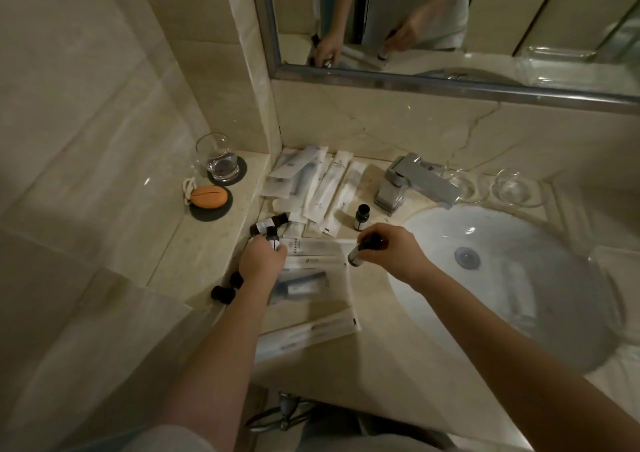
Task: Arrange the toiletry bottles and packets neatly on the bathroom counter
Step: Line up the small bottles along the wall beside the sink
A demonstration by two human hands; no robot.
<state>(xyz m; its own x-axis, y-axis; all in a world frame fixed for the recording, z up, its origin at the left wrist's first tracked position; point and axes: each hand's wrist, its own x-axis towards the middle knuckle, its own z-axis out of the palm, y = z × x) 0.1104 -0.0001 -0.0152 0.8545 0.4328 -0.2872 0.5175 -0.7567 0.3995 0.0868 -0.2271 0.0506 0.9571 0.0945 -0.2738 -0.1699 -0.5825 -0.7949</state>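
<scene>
While the left hand grips a dark bottle beside packets, right hand clasps a tilted bottle

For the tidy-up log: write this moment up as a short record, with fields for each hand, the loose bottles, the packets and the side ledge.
left hand: grips the left-hand bottle at the left end of the packets
right hand: holds the right-hand bottle, tilted, between the packets and the sink basin
upright bottle: stands alone near the faucet
lying bottle: on its side, just beyond the left hand
packets: scattered, overlapping, not yet aligned
ledge: glass and orange oval item
</scene>
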